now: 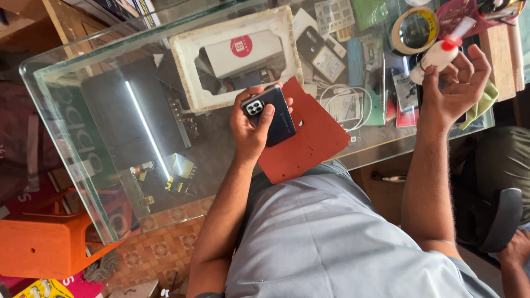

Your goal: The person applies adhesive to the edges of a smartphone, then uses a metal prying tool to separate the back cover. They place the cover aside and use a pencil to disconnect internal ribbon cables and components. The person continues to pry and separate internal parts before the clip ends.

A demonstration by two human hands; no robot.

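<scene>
The glass table [83, 99] spans the view, with a white rectangular frame [182, 60] lying on it. Through the frame's opening you see a white box [259, 52] bearing a round red label [241, 46]. A red mat [314, 138] lies at the near edge. Your left hand [249, 129] is wrapped around a dark phone [273, 113], back up, its camera end toward the upper left and its long axis slanting to the lower right, just above the mat. Your right hand [455, 91] grips a small white bottle [439, 55] with a red cap, nozzle pointing up-right.
</scene>
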